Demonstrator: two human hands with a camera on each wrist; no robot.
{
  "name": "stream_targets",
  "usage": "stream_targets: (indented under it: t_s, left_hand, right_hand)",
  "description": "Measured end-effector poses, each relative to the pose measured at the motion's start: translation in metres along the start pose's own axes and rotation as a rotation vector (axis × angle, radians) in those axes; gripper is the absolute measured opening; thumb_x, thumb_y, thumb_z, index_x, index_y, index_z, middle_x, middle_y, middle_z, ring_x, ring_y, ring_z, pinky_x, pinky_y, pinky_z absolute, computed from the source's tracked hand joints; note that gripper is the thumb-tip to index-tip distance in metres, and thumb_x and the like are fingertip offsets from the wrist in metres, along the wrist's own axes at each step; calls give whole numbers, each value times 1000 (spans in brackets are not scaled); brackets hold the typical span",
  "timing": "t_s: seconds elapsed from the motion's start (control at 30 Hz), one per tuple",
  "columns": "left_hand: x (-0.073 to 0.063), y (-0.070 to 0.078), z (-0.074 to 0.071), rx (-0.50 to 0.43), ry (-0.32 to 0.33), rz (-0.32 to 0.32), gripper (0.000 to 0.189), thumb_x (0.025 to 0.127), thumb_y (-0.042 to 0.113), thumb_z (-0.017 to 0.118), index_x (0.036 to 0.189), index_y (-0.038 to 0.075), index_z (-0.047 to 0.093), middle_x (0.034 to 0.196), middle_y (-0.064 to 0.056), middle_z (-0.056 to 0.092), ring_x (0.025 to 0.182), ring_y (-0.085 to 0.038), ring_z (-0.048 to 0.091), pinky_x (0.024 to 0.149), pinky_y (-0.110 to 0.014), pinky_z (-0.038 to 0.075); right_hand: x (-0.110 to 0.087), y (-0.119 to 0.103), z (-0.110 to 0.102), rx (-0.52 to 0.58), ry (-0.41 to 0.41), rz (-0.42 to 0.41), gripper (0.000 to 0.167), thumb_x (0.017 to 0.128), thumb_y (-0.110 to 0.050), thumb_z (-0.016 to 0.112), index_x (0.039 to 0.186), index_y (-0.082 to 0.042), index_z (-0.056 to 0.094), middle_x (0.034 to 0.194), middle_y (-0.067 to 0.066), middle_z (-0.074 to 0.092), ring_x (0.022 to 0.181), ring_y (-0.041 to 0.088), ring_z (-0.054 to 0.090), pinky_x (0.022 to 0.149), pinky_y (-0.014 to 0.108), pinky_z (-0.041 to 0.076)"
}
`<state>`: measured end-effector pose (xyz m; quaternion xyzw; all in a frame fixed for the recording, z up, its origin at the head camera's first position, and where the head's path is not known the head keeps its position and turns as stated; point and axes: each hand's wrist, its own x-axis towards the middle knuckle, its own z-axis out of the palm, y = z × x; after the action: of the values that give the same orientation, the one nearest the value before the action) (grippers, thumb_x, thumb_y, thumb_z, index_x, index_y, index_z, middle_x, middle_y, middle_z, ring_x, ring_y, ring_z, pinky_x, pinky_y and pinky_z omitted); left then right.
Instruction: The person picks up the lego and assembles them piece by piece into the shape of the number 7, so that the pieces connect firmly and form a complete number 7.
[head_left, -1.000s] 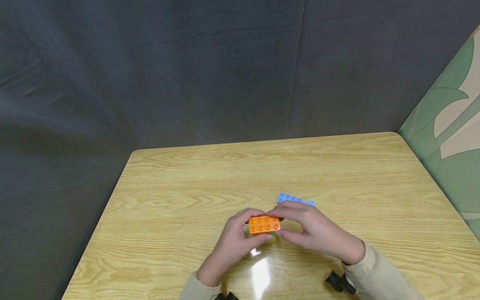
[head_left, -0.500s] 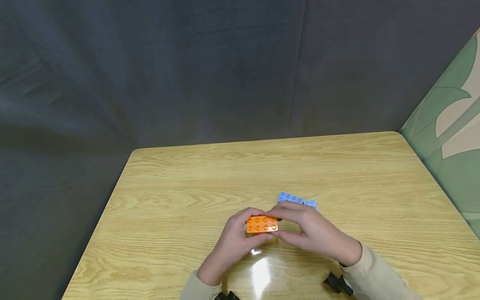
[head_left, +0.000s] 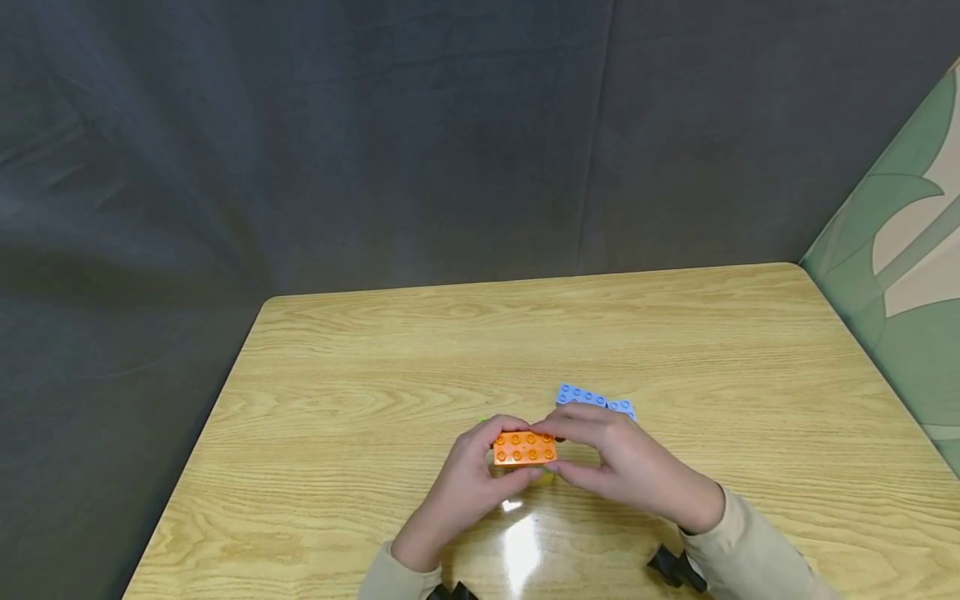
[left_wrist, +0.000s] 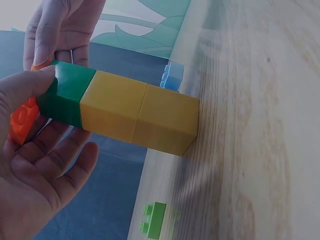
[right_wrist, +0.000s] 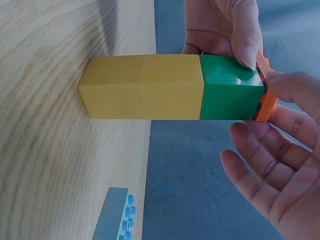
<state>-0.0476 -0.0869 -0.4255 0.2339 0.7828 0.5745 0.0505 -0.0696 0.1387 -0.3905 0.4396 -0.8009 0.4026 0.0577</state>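
Observation:
An upright stack stands on the table: two yellow blocks (left_wrist: 120,105) below, then a green block (right_wrist: 231,95). On the green block, an orange brick (head_left: 525,448) with studs sits slightly tilted, a thin gap showing in the right wrist view. My left hand (head_left: 478,471) has its thumb against the green block's upper face, fingers curling behind. My right hand (head_left: 618,458) pinches the orange brick at its right end between thumb and index finger; its other fingers spread loosely below. From the head view, the orange brick and my hands hide most of the stack.
Beyond my right hand lie blue bricks (head_left: 582,395), partly hidden by the fingers. A lime green brick (left_wrist: 156,220) is on the table beyond my left hand. The wooden table (head_left: 360,358) ends at a dark curtain (head_left: 420,150).
Both hands and the orange brick have shifted slightly left. More of the blue bricks shows past the right hand, and a sliver of the lime green brick appears behind the left.

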Motion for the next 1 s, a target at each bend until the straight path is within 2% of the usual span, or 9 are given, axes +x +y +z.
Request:
stream_targets:
  t_s: [0.37,0.53,0.7,1.0]
  left_hand:
    - [1,3,-1,-38,3,-32,36,84,21,78,116,20,62,112,6,66,98,-14,62,85,-33,53]
    - [2,5,-2,-73,-5,-81,36,83,21,79,115,21,63,111,8,66,99,-14,62,87,-32,52]
    - [4,8,-1,-73,1,-128,37,81,13,80,114,19,64,112,8,66,100,-13,61,89,-31,50]
    - [4,37,-5,-64,12,-141,35,80,5,79,111,9,64,110,2,68,98,-13,62,90,-31,49]
  right_hand:
    - [0,-1,-1,-15,-13,12,39,84,-9,74,122,-15,67,112,-11,63,97,7,59,78,26,53]
    - [1,-1,-1,-19,-11,4,39,84,-9,74,122,-15,67,113,-10,63,97,7,59,79,26,54]
    - [1,-1,-1,-17,-7,-1,39,84,-7,74,122,-15,67,112,-10,64,97,8,59,78,26,53]
    - [1,-3,-1,-17,-17,16,36,85,-10,75,120,-15,68,111,-11,63,95,6,58,74,24,53]
